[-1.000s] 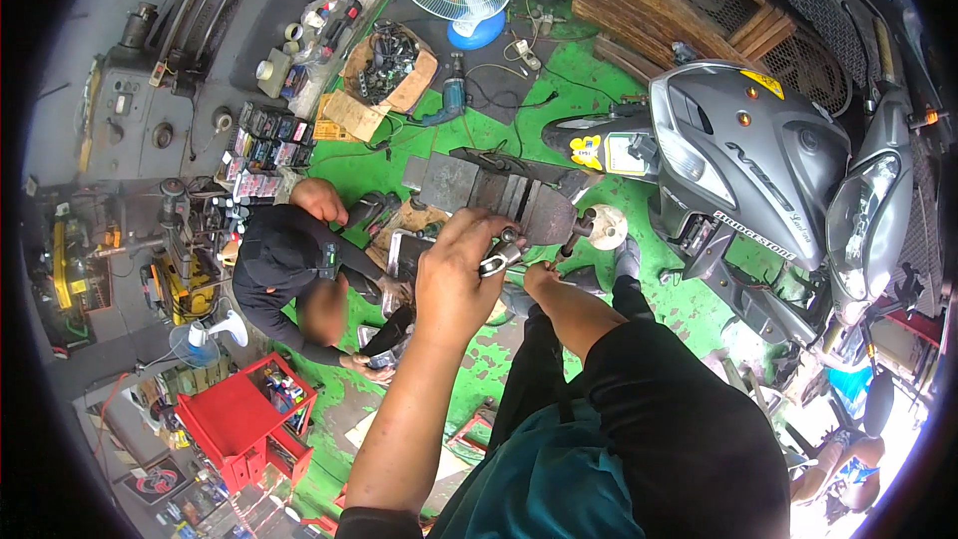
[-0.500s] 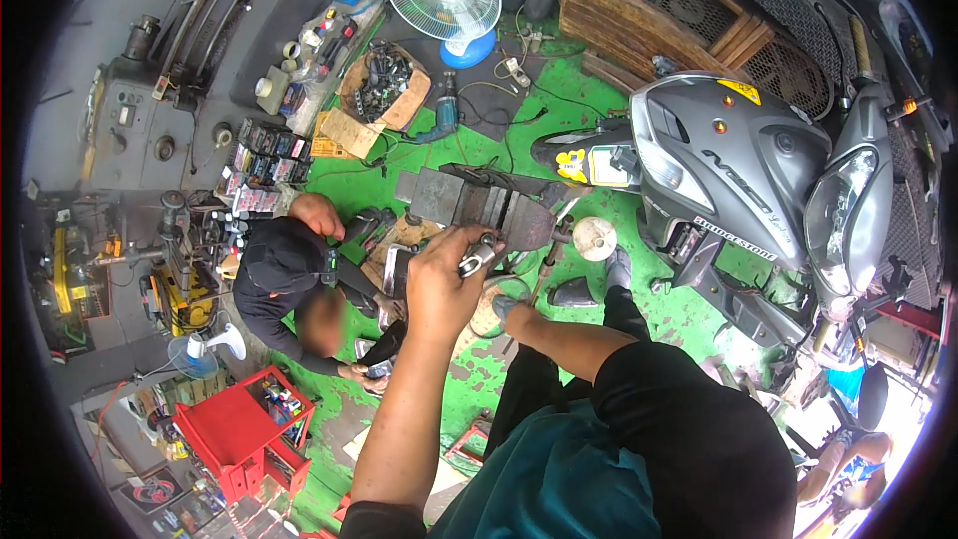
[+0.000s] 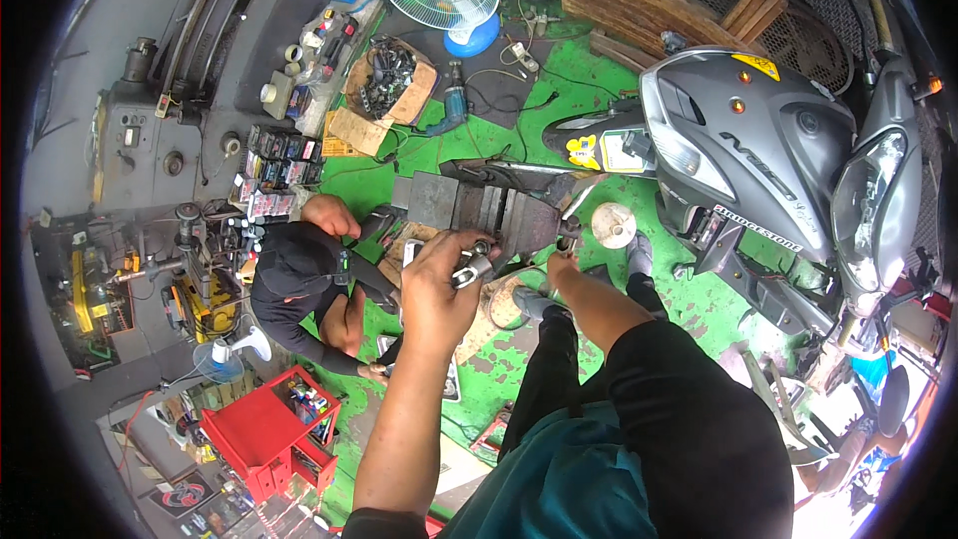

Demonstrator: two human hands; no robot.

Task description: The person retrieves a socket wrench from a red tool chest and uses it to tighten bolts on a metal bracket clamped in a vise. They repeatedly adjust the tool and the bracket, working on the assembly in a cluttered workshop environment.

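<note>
A short, shiny silver metal part with a rounded opening at its lower end [image 3: 471,270] is resting in the left hand [image 3: 436,289] of the person wearing the camera. That hand is closing its fingers and thumb around the piece, holding it up just beside a heavy grey steel bench vise [image 3: 434,202] with dark, blocky jaws. The right hand [image 3: 560,267] is reaching in from the lower right and meeting the dark metal handle [image 3: 568,232] at the vise's screw end; its fingers are showing too small to tell whether they are fully gripping it.

To the right of the vise, a pale round disc [image 3: 614,227] is showing above the worn green painted floor [image 3: 499,364], and a grey motor scooter [image 3: 743,145] is standing beyond it. On the left, a crouching co-worker in a black cap and dark long-sleeved clothes [image 3: 299,269] is leaning forward, near a red metal tool cabinet with an open drawer [image 3: 249,421]. Beyond the vise, a blue-green power drill [image 3: 456,95] is lying beside an open brown cardboard box [image 3: 359,132] that is holding dark metal parts, while a round-caged fan with a blue base [image 3: 471,36] is standing behind them.
</note>
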